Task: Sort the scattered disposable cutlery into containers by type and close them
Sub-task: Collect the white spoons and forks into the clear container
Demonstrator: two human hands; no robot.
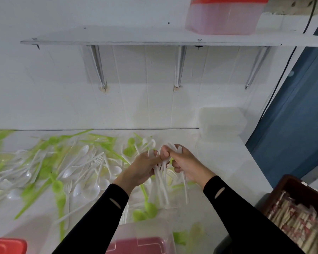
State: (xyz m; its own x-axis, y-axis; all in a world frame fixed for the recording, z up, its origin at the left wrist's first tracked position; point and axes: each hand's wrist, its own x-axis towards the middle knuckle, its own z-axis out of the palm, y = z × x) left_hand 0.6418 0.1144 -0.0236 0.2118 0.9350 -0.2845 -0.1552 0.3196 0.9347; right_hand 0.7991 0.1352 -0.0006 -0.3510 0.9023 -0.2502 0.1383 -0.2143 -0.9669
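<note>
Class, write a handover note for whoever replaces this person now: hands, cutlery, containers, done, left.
Left hand and right hand both grip one bundle of white cutlery above the table.
Green and white pieces lie mixed across the table; a clear container sits at the near edge, a red lid to its left.
Done: one white bundle gathered. Left: nearly all sorting, then closing.

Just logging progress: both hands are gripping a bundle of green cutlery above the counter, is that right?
No. The head view shows the left hand and right hand gripping a bundle of white cutlery, not green, above the counter.
</note>
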